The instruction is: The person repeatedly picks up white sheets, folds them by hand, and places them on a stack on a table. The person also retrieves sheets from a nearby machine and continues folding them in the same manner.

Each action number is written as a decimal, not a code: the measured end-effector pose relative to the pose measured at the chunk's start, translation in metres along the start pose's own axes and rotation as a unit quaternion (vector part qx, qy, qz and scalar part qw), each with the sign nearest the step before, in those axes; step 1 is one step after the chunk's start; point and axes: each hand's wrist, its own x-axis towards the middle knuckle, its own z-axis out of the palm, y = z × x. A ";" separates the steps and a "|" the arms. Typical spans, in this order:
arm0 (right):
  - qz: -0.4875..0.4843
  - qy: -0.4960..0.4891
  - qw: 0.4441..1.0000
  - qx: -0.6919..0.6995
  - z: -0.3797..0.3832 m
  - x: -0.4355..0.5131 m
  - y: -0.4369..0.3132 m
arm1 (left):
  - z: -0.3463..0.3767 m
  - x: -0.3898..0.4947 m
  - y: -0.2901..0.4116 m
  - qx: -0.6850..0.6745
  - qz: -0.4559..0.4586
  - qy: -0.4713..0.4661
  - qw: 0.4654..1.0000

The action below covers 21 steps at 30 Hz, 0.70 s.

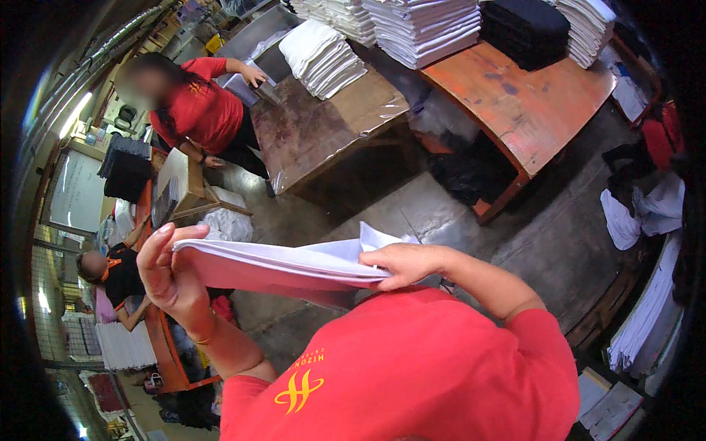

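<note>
A white folded cloth (287,265) is stretched level in front of my red shirt, its stacked layers showing along the edge. My left hand (179,281) holds its left end, with the thumb at the corner and the fingers raised. At the other end, my right hand (405,264) grips the layers between thumb and fingers. A loose corner of the cloth stands up just beyond the right hand. The underside of the cloth looks pinkish near the shirt.
Ahead stands a brown table (325,132) bearing a stack of white cloths (322,58). An orange table (513,105) at right carries white stacks and a black stack (524,33). One person in red (204,105) stands beyond the brown table; another in black (124,270) is at left.
</note>
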 end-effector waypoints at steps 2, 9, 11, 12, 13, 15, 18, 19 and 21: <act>0.011 0.096 0.995 -0.026 -0.001 -0.008 -0.006 | 0.002 0.004 0.004 0.013 0.022 0.001 1.000; 0.073 0.246 0.959 -0.117 0.012 -0.037 0.000 | 0.010 -0.001 0.016 0.056 0.080 -0.004 0.995; 0.058 0.279 0.954 -0.091 0.027 -0.041 0.002 | 0.013 -0.004 0.017 0.043 0.069 -0.003 0.997; 0.060 0.292 0.952 -0.074 0.037 -0.043 0.009 | 0.015 -0.003 0.017 0.047 0.071 -0.003 0.996; 0.056 0.298 0.951 -0.055 0.047 -0.042 0.010 | 0.012 -0.004 0.025 0.062 0.069 -0.001 0.996; 0.074 0.340 0.936 -0.045 0.060 -0.042 0.012 | 0.013 -0.006 0.029 0.061 0.072 -0.005 0.996; 0.100 0.391 0.909 -0.101 0.062 -0.045 0.019 | 0.020 -0.006 0.020 0.035 0.081 -0.014 0.996; 0.103 0.390 0.909 -0.105 0.062 -0.045 0.020 | 0.019 -0.006 0.020 0.040 0.078 -0.012 0.996; 0.110 0.387 0.908 -0.113 0.065 -0.040 0.028 | 0.018 -0.007 0.021 0.042 0.085 -0.009 0.995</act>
